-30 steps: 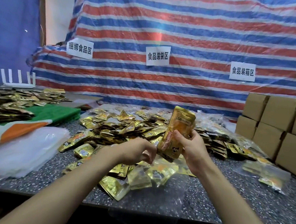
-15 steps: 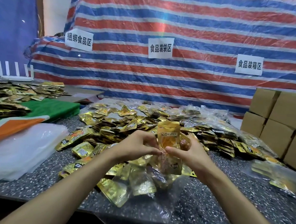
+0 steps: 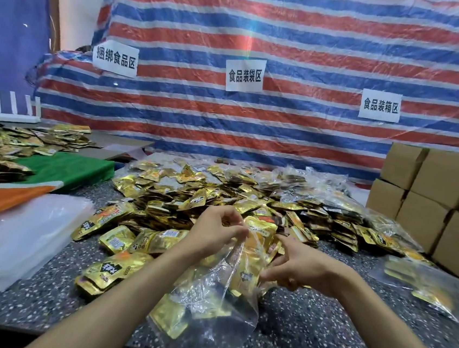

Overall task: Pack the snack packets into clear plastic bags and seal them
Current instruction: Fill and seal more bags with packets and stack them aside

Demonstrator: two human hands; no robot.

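The left hand is pinching one mouth edge of the clear plastic bag between thumb and fingertips; its grip is closing firmly on the film. The right hand is hovering at the bag's other side with fingers loosely curled; it cannot be told whether its grip is holding film.

The bag is hanging at the near edge of the loose packet pile, and its lower end is lying on the counter in front of the pile. A stack of gold snack packets is sitting inside the bag, with its top end showing at the mouth.

Handling, as judged:
- **Film:** it is looking thin, limp and slippery.
- **Packets:** they are looking light and foil-slick, and are likely to slide against one another.
- **Where to hold:** take both mouth edges above the stack, supporting the load from below through the film.
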